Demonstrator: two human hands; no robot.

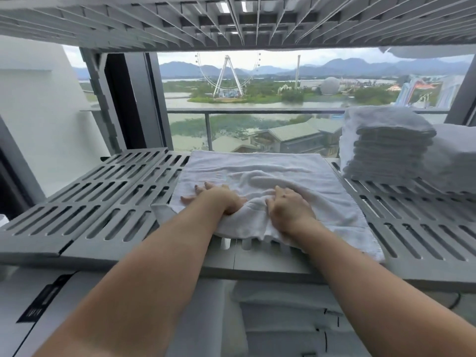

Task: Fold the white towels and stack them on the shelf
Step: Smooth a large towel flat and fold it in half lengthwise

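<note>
A white towel (257,166) lies spread on the grey slotted shelf (108,202), bunched into wrinkles at its near edge. My left hand (216,199) presses on the towel's near left part with fingers spread flat. Just to its right, my right hand (288,207) rests on the bunched fold, fingers curled into the cloth. A stack of several folded white towels (389,148) stands on the same shelf at the right, apart from both hands.
Another slotted shelf (231,21) hangs close overhead. A second pile of white cloth (453,161) sits at the far right beside the stack. Behind the shelf are a window and a balcony rail (257,112). White items lie on the level below (283,318).
</note>
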